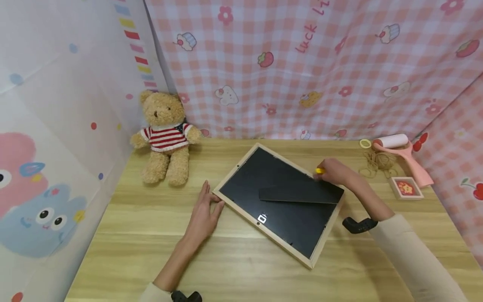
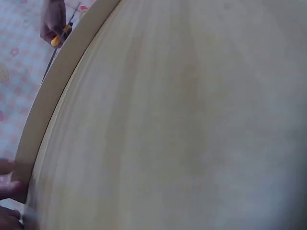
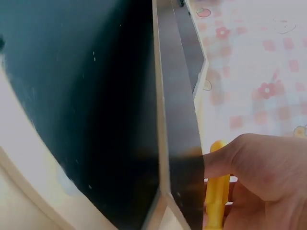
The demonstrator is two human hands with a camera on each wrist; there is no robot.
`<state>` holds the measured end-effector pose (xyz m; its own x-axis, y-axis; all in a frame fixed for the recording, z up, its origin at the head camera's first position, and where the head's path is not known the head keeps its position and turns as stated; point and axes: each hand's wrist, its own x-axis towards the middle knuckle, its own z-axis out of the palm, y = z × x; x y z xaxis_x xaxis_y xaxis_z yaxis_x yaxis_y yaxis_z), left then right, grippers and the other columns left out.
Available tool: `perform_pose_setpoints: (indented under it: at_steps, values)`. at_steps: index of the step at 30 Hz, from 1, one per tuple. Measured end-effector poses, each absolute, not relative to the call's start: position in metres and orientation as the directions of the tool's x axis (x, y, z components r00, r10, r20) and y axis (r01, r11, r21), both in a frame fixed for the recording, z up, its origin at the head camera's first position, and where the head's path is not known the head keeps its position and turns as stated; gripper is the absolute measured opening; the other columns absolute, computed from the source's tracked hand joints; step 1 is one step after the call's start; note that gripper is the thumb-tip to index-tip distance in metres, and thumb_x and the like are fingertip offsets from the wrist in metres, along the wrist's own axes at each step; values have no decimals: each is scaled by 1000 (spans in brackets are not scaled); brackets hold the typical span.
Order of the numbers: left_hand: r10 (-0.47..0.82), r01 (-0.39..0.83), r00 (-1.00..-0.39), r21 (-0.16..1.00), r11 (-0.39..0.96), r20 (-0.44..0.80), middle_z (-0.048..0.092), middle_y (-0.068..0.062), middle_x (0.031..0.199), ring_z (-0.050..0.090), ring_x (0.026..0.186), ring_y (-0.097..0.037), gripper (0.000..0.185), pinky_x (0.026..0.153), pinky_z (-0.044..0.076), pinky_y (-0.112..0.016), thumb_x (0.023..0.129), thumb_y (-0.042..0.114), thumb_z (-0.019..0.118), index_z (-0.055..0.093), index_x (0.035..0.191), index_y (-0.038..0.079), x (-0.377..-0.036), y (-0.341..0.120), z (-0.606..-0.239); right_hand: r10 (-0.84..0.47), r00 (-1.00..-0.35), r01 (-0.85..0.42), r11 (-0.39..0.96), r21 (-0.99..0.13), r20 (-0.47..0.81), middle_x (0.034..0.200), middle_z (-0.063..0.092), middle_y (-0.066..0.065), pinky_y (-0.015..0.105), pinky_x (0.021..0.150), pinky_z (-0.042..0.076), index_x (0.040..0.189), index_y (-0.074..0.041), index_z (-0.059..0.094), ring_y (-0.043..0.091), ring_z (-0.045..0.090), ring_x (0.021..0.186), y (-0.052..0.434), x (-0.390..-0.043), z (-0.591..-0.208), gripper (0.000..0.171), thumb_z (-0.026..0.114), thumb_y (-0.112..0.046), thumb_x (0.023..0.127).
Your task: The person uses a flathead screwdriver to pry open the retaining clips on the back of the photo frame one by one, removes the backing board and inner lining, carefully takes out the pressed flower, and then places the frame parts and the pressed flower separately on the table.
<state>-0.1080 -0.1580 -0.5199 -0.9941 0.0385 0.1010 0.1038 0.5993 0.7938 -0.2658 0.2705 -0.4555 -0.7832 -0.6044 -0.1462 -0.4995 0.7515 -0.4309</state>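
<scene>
I am working at a wooden table [image 1: 151, 235] where a picture frame [image 1: 281, 201] is lying face down, black backing up, turned at an angle in the middle. My left hand [image 1: 203, 212] is resting flat on the table with fingers straight and close together, fingertips touching the frame's left corner. My right hand [image 1: 333, 171] is curling its fingers around a yellow-handled tool [image 1: 320, 170] at the frame's far right edge, just beside the black stand flap [image 1: 299, 195]. A teddy bear [image 1: 166, 136] is sitting at the back left.
</scene>
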Motion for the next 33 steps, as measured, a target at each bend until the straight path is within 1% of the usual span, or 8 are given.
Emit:
perform_pose_setpoints:
  at_steps: [2,5,7,10,17,22,26,33]
  values:
    - [97,55,-995,793,606,-5,4,-30,181,17,165,-54,49,131,28,-68,112,26,66,58,141,-13,-109,-155,-516,-614,-777,-501,734,-459,-134,63,46,-2,29,59,34,75,-5,65,14,40,57,283,-270,-471,36,71,-21,107]
    - [230,45,-965,782,622,-126,-15,-29,180,-8,164,-59,88,134,10,-72,112,41,64,25,167,-15,-117,-152,-507,-606,-789,-500,728,-468,-99,63,46,-4,28,56,32,72,-8,63,14,41,56,296,-270,-487,37,70,-24,105]
    - [318,65,-931,774,630,-181,-26,-29,177,-19,162,-57,106,134,-1,-71,110,51,64,3,169,-13,-125,-150,-503,-557,-819,-443,765,-467,-136,63,48,-3,29,57,34,71,-8,63,14,43,56,293,-260,-481,36,72,-22,103]
    - [403,104,-891,768,632,-211,-34,-29,174,-26,164,-48,122,134,-14,-66,106,59,66,-12,167,-11,-139,-150,-500,-512,-840,-390,800,-457,-179,63,49,-1,30,58,36,71,-7,63,16,45,57,286,-241,-467,33,72,-18,101]
    - [498,186,-852,794,579,-163,-37,-25,174,-29,165,-42,139,128,-27,-66,97,57,80,-22,167,-6,-169,-154,-508,-522,-827,-366,781,-506,-208,57,52,-5,24,54,35,67,-11,63,10,46,52,295,-218,-483,34,72,-19,99]
    - [557,251,-821,796,551,-127,-36,-21,176,-29,166,-38,153,128,-30,-61,86,72,82,-22,168,-4,-190,-159,-521,-493,-822,-303,803,-513,-286,60,58,0,26,56,41,73,-7,66,13,51,54,286,-194,-477,26,70,-13,98]
    - [602,303,-788,767,565,-133,-35,-15,178,-30,167,-32,158,128,-31,-57,80,86,76,-21,169,-2,-209,-165,-533,-495,-824,-343,823,-453,-276,61,54,-2,24,53,38,73,-10,65,13,48,54,290,-184,-497,26,68,-14,98]
    - [634,298,-765,808,508,-116,-31,-14,180,-30,167,-30,146,128,-33,-53,86,72,81,-16,173,5,-225,-172,-541,-451,-848,-321,856,-405,-280,64,48,-3,24,52,33,73,-13,63,12,43,55,292,-167,-524,27,72,-18,98]
